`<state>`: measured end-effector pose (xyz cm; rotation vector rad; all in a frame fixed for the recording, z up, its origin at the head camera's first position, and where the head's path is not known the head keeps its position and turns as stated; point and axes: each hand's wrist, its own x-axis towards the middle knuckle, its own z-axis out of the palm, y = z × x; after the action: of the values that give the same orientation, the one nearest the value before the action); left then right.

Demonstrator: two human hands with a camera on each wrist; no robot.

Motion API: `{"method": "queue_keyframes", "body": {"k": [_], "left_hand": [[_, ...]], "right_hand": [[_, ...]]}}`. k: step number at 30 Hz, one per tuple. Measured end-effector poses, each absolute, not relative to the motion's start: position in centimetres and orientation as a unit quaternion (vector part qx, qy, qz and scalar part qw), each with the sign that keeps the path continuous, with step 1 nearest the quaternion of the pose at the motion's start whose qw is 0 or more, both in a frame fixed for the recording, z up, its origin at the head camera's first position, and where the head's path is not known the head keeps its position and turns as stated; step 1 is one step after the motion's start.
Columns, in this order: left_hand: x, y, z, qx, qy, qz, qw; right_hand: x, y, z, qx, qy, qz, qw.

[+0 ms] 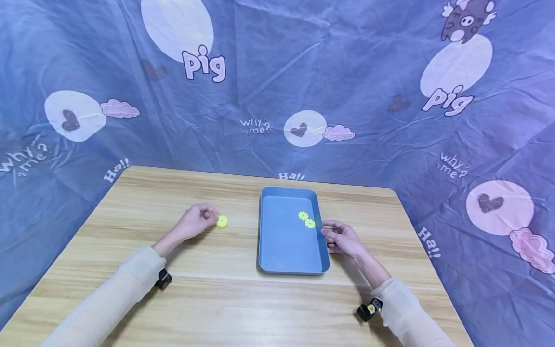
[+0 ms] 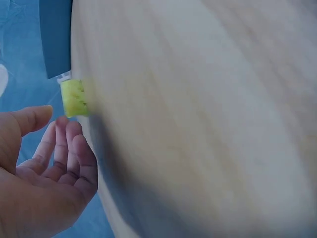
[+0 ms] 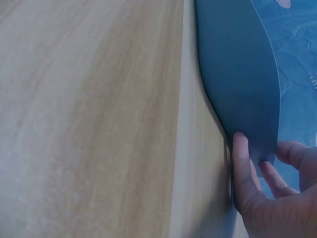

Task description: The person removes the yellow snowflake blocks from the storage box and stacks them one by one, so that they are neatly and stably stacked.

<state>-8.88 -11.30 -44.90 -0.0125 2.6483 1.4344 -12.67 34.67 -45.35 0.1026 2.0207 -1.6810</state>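
Note:
A short, round bright yellow piece (image 1: 222,221) stands on the table left of the tray. My left hand (image 1: 199,220) is right beside it, fingers loosely bent. In the left wrist view the yellow piece (image 2: 75,98) lies just past the fingertips, with a gap between thumb and fingers. Two flat yellow flower-shaped pieces (image 1: 310,223) lie in the blue rectangular tray (image 1: 290,246), near its right wall. On that side my right hand (image 1: 344,238) holds the tray wall. The right wrist view shows its fingers along the outer wall (image 3: 242,94) and the thumb at the rim.
The light wooden table (image 1: 208,308) carries the tray right of its middle. Behind and at both sides hangs a blue printed cloth (image 1: 260,86). Black wrist cameras (image 1: 163,279) sit at both cuffs, close over the tabletop.

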Motion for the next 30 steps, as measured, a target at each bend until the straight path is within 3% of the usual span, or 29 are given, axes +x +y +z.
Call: {"method": "queue_keyframes", "body": {"k": [16,30], "left_hand": [[-9.7,-8.2,-42.9,0.071,0.89,0.449,0.006],[-11.5,-1.9,-42.8,0.182,0.884,0.431,0.018]], "right_hand": [[-12.7,34.6,-45.2,0.036,0.746,-0.616,0.251],[-12.4,34.6,-45.1,0.034,0.741,-0.619,0.257]]}}
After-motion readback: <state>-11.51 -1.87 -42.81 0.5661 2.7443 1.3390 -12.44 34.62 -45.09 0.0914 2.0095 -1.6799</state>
